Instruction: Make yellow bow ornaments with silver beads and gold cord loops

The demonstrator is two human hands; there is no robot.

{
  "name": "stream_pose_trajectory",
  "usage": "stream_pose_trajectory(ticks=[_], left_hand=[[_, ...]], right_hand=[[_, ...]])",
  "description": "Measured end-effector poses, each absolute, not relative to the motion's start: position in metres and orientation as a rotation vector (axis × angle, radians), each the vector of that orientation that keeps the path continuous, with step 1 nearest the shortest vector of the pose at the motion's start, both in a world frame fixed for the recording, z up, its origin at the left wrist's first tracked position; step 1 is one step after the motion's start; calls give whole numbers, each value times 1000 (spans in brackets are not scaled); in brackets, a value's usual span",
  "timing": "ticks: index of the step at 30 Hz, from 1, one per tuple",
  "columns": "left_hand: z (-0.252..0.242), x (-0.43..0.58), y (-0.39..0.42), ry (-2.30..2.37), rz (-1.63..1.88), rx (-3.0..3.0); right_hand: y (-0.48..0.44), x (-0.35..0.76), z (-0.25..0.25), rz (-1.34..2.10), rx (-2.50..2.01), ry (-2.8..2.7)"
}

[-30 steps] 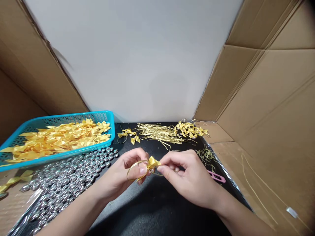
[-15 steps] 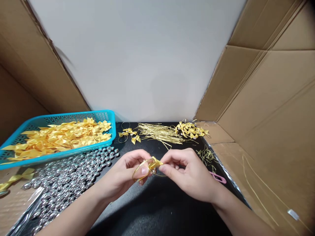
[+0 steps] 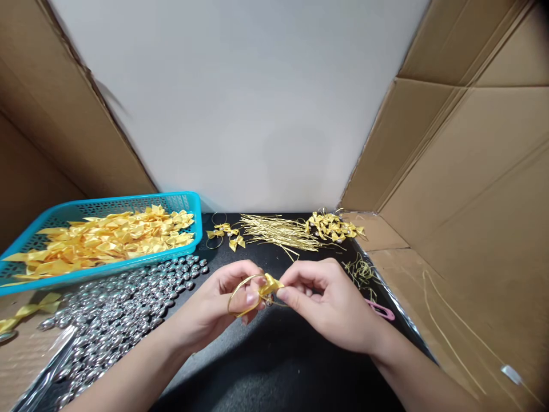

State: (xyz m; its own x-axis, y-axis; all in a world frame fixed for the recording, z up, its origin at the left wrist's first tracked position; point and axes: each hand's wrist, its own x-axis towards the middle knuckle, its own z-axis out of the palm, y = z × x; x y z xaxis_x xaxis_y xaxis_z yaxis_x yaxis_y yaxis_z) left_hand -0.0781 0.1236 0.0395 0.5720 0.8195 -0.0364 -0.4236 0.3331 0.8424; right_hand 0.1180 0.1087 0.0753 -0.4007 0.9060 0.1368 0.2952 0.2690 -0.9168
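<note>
My left hand (image 3: pixel 223 294) is closed, pinching a small yellow ribbon bow (image 3: pixel 270 284) between thumb and fingers above the black tabletop. A loop of gold wire (image 3: pixel 230 297) curves around the left thumb. Just under the bow shows a small silvery bead (image 3: pixel 269 300), partly hidden. My right hand (image 3: pixel 328 300) is closed too, its thumb and forefinger pinched at the bow's right tip, where a thin end of the gold wire runs. Whether those fingertips grip the ribbon, the wire or both is hard to make out.
A blue basket (image 3: pixel 199 220) of yellow bows stands left, with silver beads (image 3: pixel 124 303) spread before it. Behind my hands lie gold wire lengths (image 3: pixel 278 232) and bows with wire (image 3: pixel 330 226). Tangled wire (image 3: pixel 360 272) and a pink clip (image 3: pixel 381 309) are right. Cardboard walls (image 3: pixel 463 171) flank the table.
The gold wire loop has shifted slightly left and stands rounder over my left thumb. Both hands stay in nearly the same place around the bow.
</note>
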Motion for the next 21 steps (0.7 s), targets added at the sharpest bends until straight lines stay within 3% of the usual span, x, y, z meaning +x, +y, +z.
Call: stream_pose_trajectory(ticks=[21], left_hand=[[39, -75, 123, 553, 835, 965]], right_hand=[[107, 115, 66, 1195, -1072, -1824]])
